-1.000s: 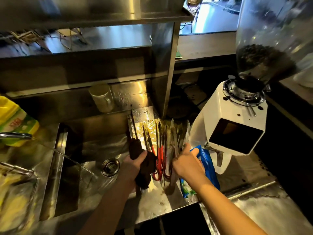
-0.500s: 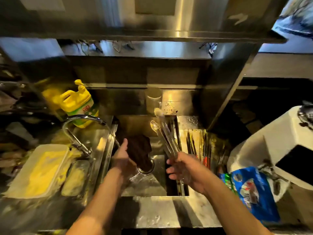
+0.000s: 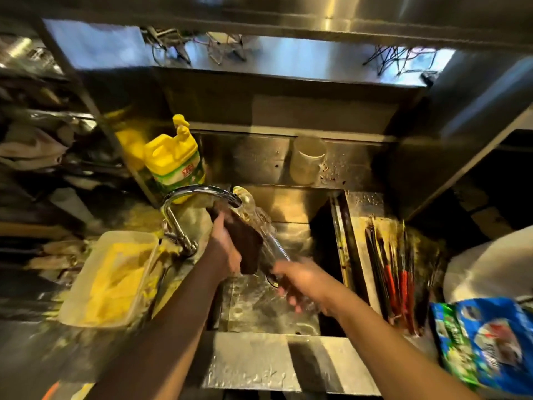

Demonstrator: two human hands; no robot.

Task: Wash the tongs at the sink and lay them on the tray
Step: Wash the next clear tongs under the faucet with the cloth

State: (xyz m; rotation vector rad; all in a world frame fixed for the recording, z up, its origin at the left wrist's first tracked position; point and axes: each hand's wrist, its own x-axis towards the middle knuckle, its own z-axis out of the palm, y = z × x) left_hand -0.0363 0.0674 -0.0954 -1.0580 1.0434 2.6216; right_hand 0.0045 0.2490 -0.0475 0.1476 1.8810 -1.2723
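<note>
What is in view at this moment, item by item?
Clear plastic tongs: one, held under the tap.
Dark brown cloth: one, against the tongs.
Curved chrome tap: one, left of the basin.
Steel sink: one, centre.
Yellow detergent jug: one, behind the tap.
Pale plastic tub: one, left counter.
Red and black handled utensils: several, on the steel tray, right.
Translucent cup: one, back ledge.
Blue and green bag: one, far right.
Left hand: grips the cloth.
Right hand: grips the tongs.

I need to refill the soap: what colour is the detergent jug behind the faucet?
Yellow, cap and body, with a green and white label: the detergent jug, in the head view.
</note>
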